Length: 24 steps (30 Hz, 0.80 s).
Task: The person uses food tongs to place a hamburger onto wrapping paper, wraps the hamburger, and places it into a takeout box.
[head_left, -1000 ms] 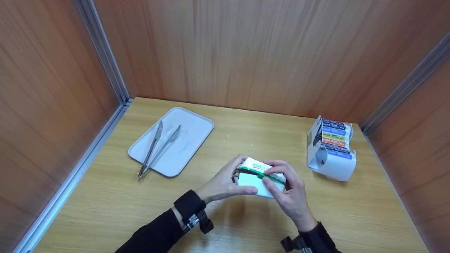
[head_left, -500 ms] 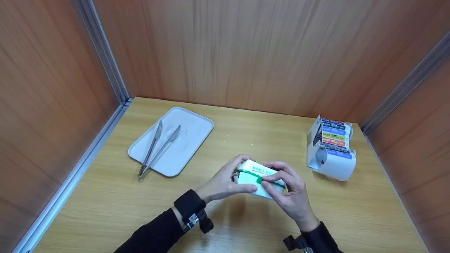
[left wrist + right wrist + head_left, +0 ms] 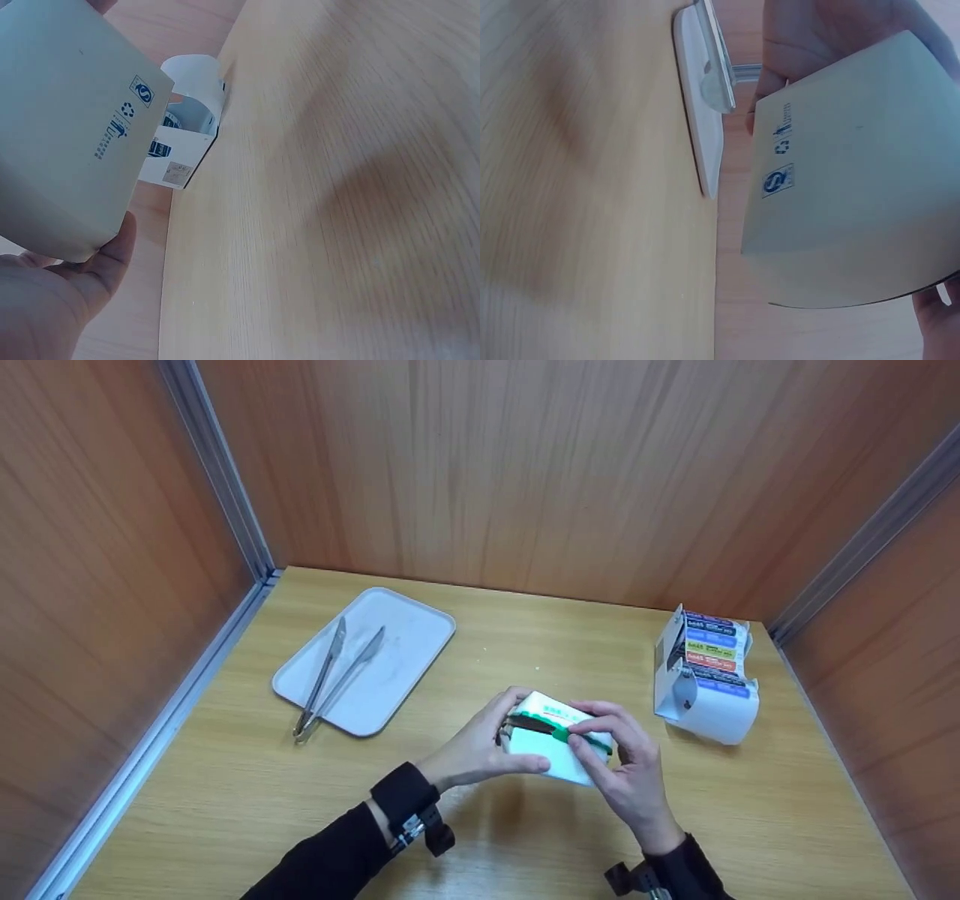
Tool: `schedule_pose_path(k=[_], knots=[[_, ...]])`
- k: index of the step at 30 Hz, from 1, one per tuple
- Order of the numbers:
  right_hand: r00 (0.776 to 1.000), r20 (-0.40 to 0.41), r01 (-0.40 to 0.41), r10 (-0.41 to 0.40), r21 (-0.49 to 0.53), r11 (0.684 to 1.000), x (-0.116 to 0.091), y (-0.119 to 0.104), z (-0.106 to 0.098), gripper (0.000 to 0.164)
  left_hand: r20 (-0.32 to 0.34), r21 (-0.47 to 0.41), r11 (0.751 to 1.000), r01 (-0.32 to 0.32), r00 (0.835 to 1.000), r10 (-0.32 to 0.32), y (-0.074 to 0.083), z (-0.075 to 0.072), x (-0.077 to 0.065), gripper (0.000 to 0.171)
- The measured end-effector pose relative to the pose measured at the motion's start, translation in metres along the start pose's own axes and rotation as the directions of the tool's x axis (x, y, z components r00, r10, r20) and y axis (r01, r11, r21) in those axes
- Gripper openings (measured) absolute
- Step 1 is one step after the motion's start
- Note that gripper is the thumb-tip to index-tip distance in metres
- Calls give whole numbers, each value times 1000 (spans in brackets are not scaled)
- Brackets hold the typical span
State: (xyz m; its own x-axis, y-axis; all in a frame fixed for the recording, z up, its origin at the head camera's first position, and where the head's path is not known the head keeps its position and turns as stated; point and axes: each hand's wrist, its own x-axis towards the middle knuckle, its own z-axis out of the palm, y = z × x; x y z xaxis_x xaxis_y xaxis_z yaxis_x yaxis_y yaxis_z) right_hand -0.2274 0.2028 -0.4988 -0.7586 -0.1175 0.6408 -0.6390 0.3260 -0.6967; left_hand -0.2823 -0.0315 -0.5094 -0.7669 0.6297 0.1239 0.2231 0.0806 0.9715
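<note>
A small white cardboard box (image 3: 540, 757) with green edging is held above the table in the head view. My left hand (image 3: 476, 746) grips its left side, thumb on the front and fingers behind. A dark slot shows beneath the box's lid (image 3: 551, 709), so the lid stands partly raised. With thumb and index finger my right hand (image 3: 630, 772) pinches the green tab (image 3: 560, 733) at the lid's front edge. Blue printed marks show on the underside of the box (image 3: 67, 142) in the left wrist view. What is inside the box cannot be seen.
Metal tongs (image 3: 321, 686) lie across a pale tray (image 3: 412, 637) on the left, their hinged end past its edge. At the back right stands an open white carton (image 3: 720, 716) with coloured printed bands. Wooden panels (image 3: 525, 487) enclose the table's back and sides.
The lid looked nearly flat half a second ago; now a wider dark slot shows under it. My right hand has shifted slightly right. The left hand, tray, tongs and carton have stayed put.
</note>
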Motion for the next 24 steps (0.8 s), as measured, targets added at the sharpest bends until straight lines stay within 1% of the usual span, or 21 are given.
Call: schedule_pose_path(k=[3, 7, 9, 11, 13, 14, 17, 19, 21, 24], knots=[[1000, -4, 28, -28, -21, 999, 1, 1, -2, 32, 4, 3, 1000, 2, 1000, -2, 1, 0, 0, 81], [993, 4, 115, -115, -95, 989, 1, 3, -3, 36, -2, 5, 1000, 8, 1000, -8, 1, 0, 0, 80], [984, 9, 180, -180, -138, 974, 1, 5, -3, 36, -6, 4, 1000, 4, 1000, -4, 0, 0, 1, 79], [970, -2, 240, -244, -176, 955, 0, 7, -4, 30, -9, -4, 1000, -6, 1000, 6, -1, 0, 1, 78], [958, -20, 275, -286, -206, 939, -1, 7, -4, 26, -14, -5, 1000, -17, 1000, 17, -1, 0, 2, 78], [959, -30, 270, -283, -216, 938, -2, 6, -5, 25, -18, 0, 1000, -23, 1000, 23, -1, 0, 2, 78], [977, -58, 186, -203, -222, 957, -3, 3, -5, 21, -37, 25, 999, -27, 999, 28, 0, 0, 2, 81], [990, -54, 115, -130, -232, 966, -3, -1, -7, 24, -56, 66, 998, -19, 998, 23, -1, 0, 1, 83], [996, -45, 66, -80, -250, 966, -1, -4, -8, 25, -68, 96, 995, -9, 998, 15, -2, 0, 1, 86], [999, -14, 43, -48, -270, 962, 1, -9, -11, 26, -80, 144, 990, 0, 997, 12, -4, 0, 0, 88]])
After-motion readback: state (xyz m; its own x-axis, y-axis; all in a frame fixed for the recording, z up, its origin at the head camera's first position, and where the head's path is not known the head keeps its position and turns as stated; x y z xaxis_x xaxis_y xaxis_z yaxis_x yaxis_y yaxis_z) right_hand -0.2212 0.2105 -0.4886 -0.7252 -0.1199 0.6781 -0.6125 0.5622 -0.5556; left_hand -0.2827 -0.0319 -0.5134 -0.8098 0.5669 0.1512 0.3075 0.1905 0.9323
